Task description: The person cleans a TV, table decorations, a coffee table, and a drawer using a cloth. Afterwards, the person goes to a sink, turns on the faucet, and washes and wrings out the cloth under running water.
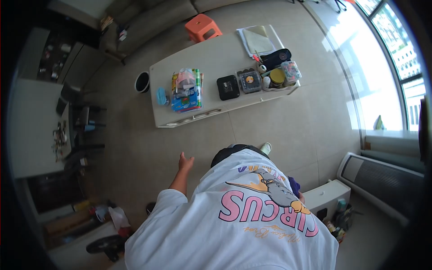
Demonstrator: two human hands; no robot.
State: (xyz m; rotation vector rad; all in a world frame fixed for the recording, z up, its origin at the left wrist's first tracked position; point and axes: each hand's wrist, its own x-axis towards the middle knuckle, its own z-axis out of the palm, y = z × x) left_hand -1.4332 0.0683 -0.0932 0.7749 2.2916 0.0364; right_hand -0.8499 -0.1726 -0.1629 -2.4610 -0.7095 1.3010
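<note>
I see left hand (185, 161) open, empty, over floor; right hand hidden, cannot tell. Nearest: desk (211, 112), crinkly snack packets (185, 90), light, grip edges.

Orange stool (203, 27) — white shirt (234, 225), pink lettering — black box (228, 87), beige table (202, 58).

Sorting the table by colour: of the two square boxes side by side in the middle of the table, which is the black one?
The black box is the one nearer the colourful packets; its grey neighbour has an orange spot and sits toward the tray.
</note>
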